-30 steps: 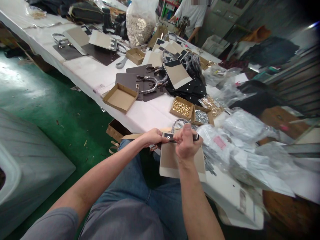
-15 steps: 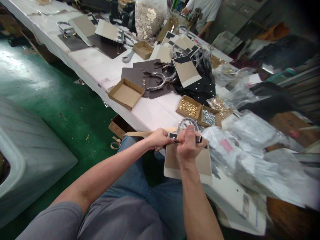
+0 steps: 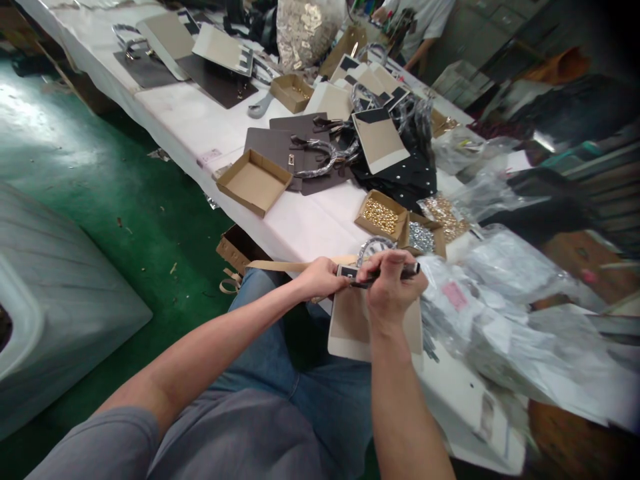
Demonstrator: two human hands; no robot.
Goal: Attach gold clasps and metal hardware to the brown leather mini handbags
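My right hand (image 3: 395, 290) is closed around a dark-handled tool (image 3: 411, 270) that lies roughly level and points left. Its working end is hidden by my fingers and a black strip at the top of a beige panel (image 3: 347, 330). With fingers closed, my left hand (image 3: 323, 279) grips the left end of that strip. The panel, part of a bag, hangs down over the table edge by my lap. A plastic-wrapped bag handle (image 3: 375, 248) rises just behind my right hand.
Beyond my hands stand a cardboard tray of gold fittings (image 3: 380, 215) and one of silver fittings (image 3: 421, 237). A shallow cardboard box (image 3: 254, 183) and brown bag panels (image 3: 270, 147) lie farther back. Plastic bags (image 3: 465, 293) crowd the right; a bin (image 3: 65, 313) stands left. A co-worker (image 3: 430, 23) is behind.
My right hand and the tool have shifted slightly right, and the fist has turned so the thumb lies flatter. My left hand keeps its grip, with little movement.
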